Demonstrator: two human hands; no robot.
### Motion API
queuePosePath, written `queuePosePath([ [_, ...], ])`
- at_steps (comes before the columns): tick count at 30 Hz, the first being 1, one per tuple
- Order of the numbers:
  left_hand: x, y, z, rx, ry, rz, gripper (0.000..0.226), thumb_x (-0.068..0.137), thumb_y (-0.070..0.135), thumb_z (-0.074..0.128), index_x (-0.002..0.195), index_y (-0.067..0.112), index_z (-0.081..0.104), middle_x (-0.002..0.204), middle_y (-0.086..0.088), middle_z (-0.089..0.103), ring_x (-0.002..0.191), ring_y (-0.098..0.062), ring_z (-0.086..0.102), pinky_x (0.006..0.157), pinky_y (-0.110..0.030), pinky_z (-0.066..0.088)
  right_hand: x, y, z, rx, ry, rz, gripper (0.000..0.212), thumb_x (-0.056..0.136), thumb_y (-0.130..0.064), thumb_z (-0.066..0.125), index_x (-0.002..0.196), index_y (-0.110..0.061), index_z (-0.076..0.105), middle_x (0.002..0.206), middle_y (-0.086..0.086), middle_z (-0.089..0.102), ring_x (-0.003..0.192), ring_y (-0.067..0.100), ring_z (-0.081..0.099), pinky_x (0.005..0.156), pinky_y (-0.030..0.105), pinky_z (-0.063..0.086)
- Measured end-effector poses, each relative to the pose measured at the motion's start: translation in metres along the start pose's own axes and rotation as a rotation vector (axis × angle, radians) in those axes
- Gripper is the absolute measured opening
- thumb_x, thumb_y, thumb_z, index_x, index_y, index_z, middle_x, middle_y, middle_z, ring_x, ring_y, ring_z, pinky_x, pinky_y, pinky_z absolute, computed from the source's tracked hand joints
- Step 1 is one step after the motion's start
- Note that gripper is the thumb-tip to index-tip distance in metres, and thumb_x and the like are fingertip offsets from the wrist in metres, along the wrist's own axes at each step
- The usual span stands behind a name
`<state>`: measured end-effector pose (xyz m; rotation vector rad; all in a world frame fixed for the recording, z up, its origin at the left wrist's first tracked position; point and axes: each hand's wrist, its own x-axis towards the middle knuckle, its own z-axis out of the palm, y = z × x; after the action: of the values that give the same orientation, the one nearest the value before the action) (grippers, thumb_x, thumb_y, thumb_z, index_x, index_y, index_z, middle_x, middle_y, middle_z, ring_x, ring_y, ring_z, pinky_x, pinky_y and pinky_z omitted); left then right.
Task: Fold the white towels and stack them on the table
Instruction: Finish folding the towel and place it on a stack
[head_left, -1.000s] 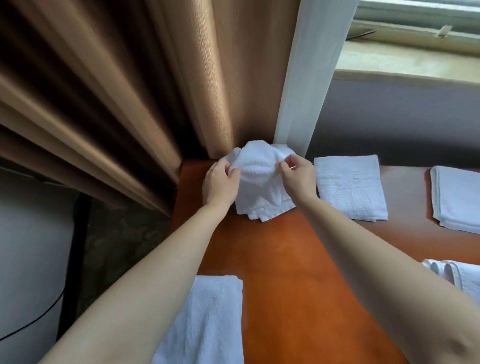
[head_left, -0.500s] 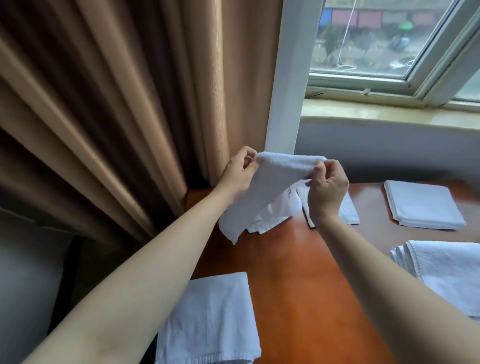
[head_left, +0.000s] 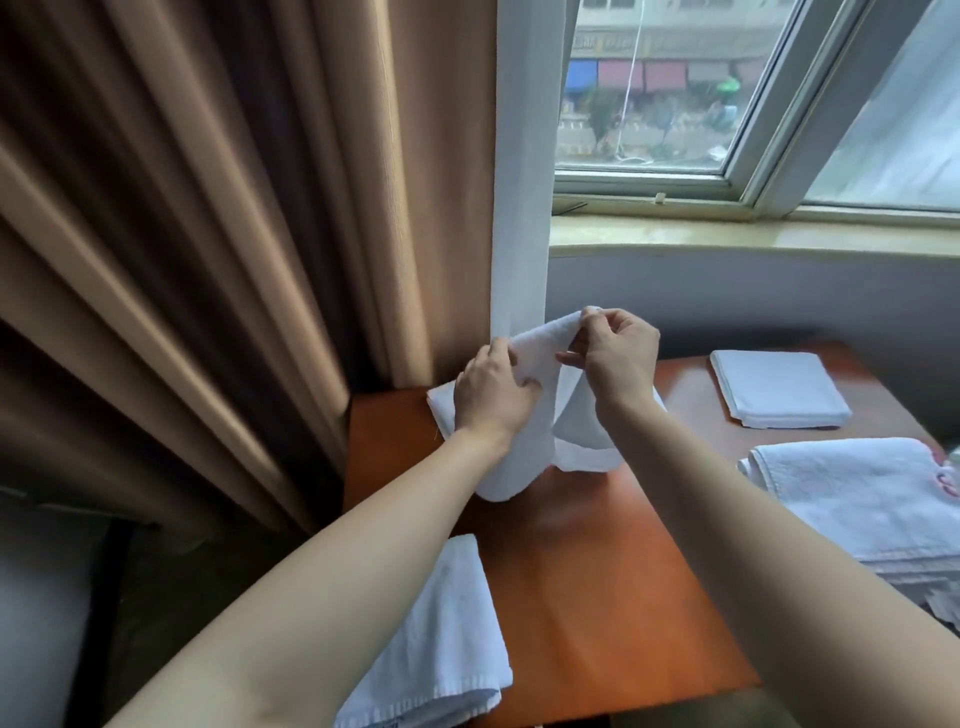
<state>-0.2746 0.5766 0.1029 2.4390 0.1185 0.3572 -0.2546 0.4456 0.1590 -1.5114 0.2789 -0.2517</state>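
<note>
A small white towel (head_left: 540, 345) hangs lifted above the far left part of the orange-brown table (head_left: 587, 571). My left hand (head_left: 491, 395) grips its left side, fingers curled into the cloth. My right hand (head_left: 618, 356) pinches its upper edge between thumb and fingers. The towel's loose ends droop down to the table below both hands. A folded white towel (head_left: 776, 387) lies flat at the far right. A bigger white towel pile (head_left: 857, 493) sits at the right edge. Another white towel (head_left: 441, 639) hangs over the near left edge.
Brown curtains (head_left: 208, 234) hang close at the left, with a white sheer curtain (head_left: 524, 182) right behind the lifted towel. A window sill (head_left: 753, 239) and grey wall run along the back. The table's left edge drops to a dark floor.
The towel went from a bunched heap on the table to being lifted and stretched between both hands. My hands have since come closer together and the view has tilted up toward the window.
</note>
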Motion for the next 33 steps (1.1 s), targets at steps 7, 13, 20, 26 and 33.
queuePosePath([
  [7,0.001,0.006,0.018,-0.222,-0.123,0.015,0.010,0.089,0.023,0.064,0.087,0.015,0.057,0.081,0.000,0.062,0.078,-0.021,0.059,0.068,-0.035,0.050,0.023,0.001,-0.027,-0.152,0.012,-0.038,0.022,0.103,-0.023,0.054,0.086,-0.013,0.063,0.079,0.002,0.062,0.077,0.019,0.060,0.076,0.039,0.056],
  [13,-0.020,0.030,0.045,-0.348,-0.348,0.090,0.007,0.092,0.030,0.067,0.092,0.023,0.064,0.081,0.015,0.064,0.076,0.007,0.059,0.066,-0.005,0.041,0.034,0.032,-0.052,-0.395,-0.289,0.285,0.023,0.090,-0.023,0.068,0.075,-0.009,0.058,0.060,-0.004,0.054,0.054,0.006,0.056,0.047,0.018,0.040],
  [20,-0.022,-0.025,0.079,-0.284,-0.313,-0.376,0.014,0.096,0.027,0.061,0.087,0.020,0.070,0.087,0.000,0.071,0.086,-0.018,0.066,0.072,-0.028,0.051,0.067,0.077,-0.133,-0.411,0.079,0.379,0.026,0.090,-0.021,0.042,0.091,-0.007,0.064,0.083,0.007,0.057,0.079,0.028,0.045,0.062,0.033,0.033],
  [26,-0.029,-0.073,0.137,-0.165,-0.350,-0.720,0.029,0.097,0.031,0.062,0.120,0.013,0.064,0.118,-0.005,0.067,0.111,-0.027,0.062,0.097,-0.036,0.049,0.071,0.128,-0.195,-0.404,0.205,0.500,0.022,0.090,-0.023,0.050,0.095,-0.004,0.059,0.084,0.008,0.055,0.077,0.029,0.047,0.067,0.035,0.037],
  [33,0.015,-0.088,0.179,-0.054,-0.270,-0.625,0.053,0.100,0.029,0.058,0.147,0.010,0.042,0.151,-0.014,0.041,0.134,-0.034,0.047,0.109,-0.044,0.042,0.065,0.167,-0.236,-0.417,0.194,0.523,0.009,0.088,-0.021,0.052,0.088,-0.013,0.048,0.090,0.005,0.048,0.086,0.023,0.043,0.077,0.037,0.035],
])
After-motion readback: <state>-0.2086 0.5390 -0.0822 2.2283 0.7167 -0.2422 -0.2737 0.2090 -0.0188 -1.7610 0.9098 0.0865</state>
